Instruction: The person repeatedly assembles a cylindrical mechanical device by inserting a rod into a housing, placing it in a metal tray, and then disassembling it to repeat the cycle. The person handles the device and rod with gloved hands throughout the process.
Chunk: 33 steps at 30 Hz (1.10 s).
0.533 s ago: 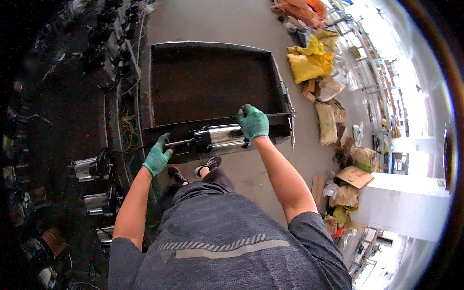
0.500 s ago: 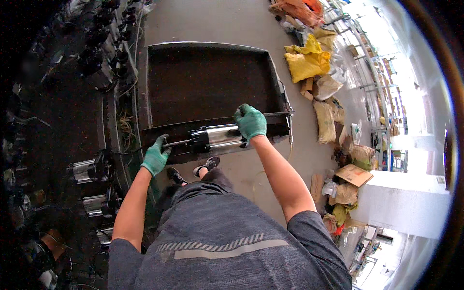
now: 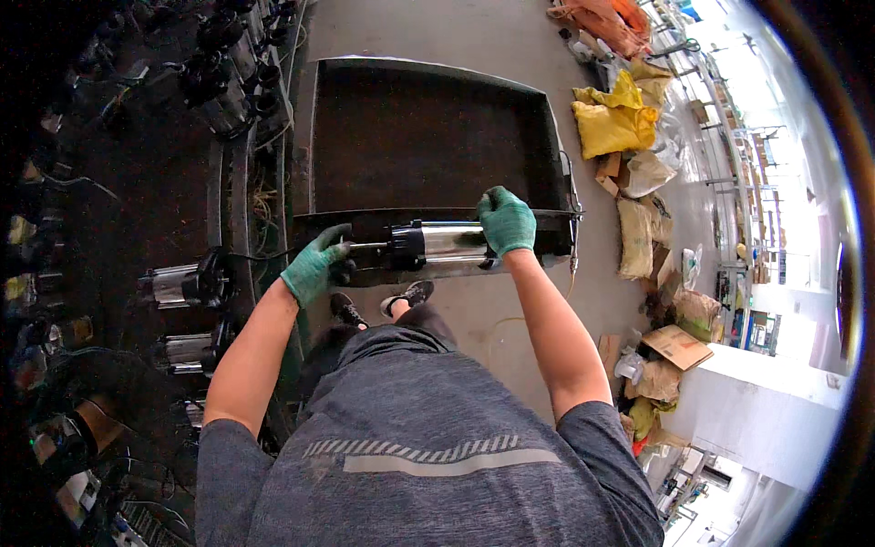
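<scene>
A shiny steel motor (image 3: 454, 241) with a black end cap (image 3: 407, 244) lies sideways over the front ledge of a dark metal tank (image 3: 428, 73). From its cap a thin metal shaft (image 3: 369, 245) points left. My left hand (image 3: 314, 264), in a green glove, is closed at the shaft's free end, its fingertips partly in shadow. Over the motor's right end my right hand (image 3: 508, 223), gloved in green too, is closed and hides part of the steel body.
To the left, a dark bench carries similar steel motors (image 3: 173, 286) with loose cables. Yellow sacks (image 3: 612, 123), cardboard (image 3: 676, 346) and bags lie along the right side, before shelving. A thin hose (image 3: 573, 264) hangs at the tank's right corner.
The whole view has shifted, so the scene sits farther right and slightly higher. The motor has turned nearer to level, and my left fingers have gathered closer around the shaft's end.
</scene>
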Available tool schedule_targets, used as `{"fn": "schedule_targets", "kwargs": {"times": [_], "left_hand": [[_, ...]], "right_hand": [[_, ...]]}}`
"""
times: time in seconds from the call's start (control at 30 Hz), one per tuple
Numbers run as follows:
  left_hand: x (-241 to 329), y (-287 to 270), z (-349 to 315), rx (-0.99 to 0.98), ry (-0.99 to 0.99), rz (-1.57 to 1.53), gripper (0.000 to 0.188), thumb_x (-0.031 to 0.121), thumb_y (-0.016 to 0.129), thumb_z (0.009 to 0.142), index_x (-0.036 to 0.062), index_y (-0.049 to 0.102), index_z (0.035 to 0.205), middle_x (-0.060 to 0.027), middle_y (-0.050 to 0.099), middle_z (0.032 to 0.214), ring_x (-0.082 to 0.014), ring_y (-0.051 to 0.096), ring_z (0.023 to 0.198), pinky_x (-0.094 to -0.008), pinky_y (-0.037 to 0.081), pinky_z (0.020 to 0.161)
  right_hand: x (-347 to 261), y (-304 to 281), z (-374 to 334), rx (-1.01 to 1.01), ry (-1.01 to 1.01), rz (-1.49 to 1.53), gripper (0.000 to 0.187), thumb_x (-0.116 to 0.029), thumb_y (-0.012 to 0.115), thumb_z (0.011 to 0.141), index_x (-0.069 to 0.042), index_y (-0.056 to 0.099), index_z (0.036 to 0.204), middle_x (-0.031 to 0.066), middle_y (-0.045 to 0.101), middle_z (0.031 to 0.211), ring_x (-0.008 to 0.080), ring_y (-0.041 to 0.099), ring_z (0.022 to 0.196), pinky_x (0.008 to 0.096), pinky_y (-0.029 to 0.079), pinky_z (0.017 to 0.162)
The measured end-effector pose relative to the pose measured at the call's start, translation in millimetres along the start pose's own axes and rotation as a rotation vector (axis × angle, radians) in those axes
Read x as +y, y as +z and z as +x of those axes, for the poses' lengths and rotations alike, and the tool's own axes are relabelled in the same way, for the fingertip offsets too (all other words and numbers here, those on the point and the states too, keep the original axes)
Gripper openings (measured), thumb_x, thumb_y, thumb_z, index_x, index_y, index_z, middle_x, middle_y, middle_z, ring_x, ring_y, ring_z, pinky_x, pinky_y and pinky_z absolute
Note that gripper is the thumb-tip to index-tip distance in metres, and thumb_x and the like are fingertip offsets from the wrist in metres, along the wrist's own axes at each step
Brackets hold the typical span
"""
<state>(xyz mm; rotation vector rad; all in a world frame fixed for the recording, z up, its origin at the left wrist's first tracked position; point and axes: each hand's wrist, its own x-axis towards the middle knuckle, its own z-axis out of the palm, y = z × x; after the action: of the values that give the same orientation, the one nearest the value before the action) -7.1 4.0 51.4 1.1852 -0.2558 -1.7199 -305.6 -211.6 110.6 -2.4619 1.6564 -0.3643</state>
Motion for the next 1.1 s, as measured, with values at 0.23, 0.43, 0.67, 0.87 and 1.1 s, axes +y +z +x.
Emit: {"fn": "schedule_targets", "kwargs": {"times": [0.23, 0.43, 0.67, 0.87, 1.1], "left_hand": [[-2, -33, 24, -0.098, 0.132, 0.749, 0.035, 0.017, 0.072, 0.093, 0.005, 0.059, 0.123, -0.0027, 0.063, 0.095, -0.0175, 0.063, 0.079, -0.0344, 0.053, 0.068], [-7, -1, 10, 0.358, 0.418, 1.565, 0.031, 0.035, 0.07, 0.092, 0.0146, 0.07, 0.115, -0.0214, 0.072, 0.09, -0.0434, 0.069, 0.085, -0.0541, 0.054, 0.074], [29, -3, 10, 0.066, -0.258, 0.646, 0.041, 0.04, 0.071, 0.095, 0.0024, 0.069, 0.109, -0.0037, 0.067, 0.078, -0.0152, 0.06, 0.067, -0.0346, 0.052, 0.063], [-36, -28, 30, 0.302, 0.839, 1.127, 0.035, 0.008, 0.08, 0.083, 0.005, 0.064, 0.114, -0.0121, 0.07, 0.109, -0.0281, 0.069, 0.083, -0.0394, 0.056, 0.071], [-22, -23, 29, 0.361, 0.814, 1.469, 0.045, 0.037, 0.078, 0.088, 0.0048, 0.065, 0.116, -0.0159, 0.073, 0.102, -0.0317, 0.071, 0.082, -0.0412, 0.057, 0.07]], "right_hand": [[1, 3, 2, 0.015, -0.023, -0.004, 0.022, -0.032, 0.06, 0.094, -0.011, 0.068, 0.095, 0.0157, 0.072, 0.095, 0.0403, 0.069, 0.088, 0.0511, 0.055, 0.076], [2, -1, 1, 0.08, -0.011, -0.033, 0.019, -0.032, 0.063, 0.092, -0.014, 0.069, 0.091, 0.0147, 0.072, 0.091, 0.0401, 0.069, 0.083, 0.0507, 0.056, 0.073], [0, -6, -1, 0.018, 0.005, 0.013, 0.02, -0.03, 0.062, 0.094, -0.011, 0.066, 0.092, 0.0158, 0.071, 0.093, 0.0404, 0.068, 0.086, 0.0512, 0.054, 0.074], [-5, -9, 0, 0.017, 0.01, 0.013, 0.019, -0.029, 0.061, 0.093, -0.011, 0.066, 0.093, 0.0156, 0.071, 0.093, 0.0401, 0.068, 0.087, 0.0511, 0.055, 0.075], [-4, -15, -1, -0.022, 0.047, 0.054, 0.02, -0.03, 0.061, 0.094, -0.012, 0.068, 0.096, 0.0158, 0.071, 0.096, 0.0401, 0.068, 0.09, 0.0512, 0.055, 0.078]]}}
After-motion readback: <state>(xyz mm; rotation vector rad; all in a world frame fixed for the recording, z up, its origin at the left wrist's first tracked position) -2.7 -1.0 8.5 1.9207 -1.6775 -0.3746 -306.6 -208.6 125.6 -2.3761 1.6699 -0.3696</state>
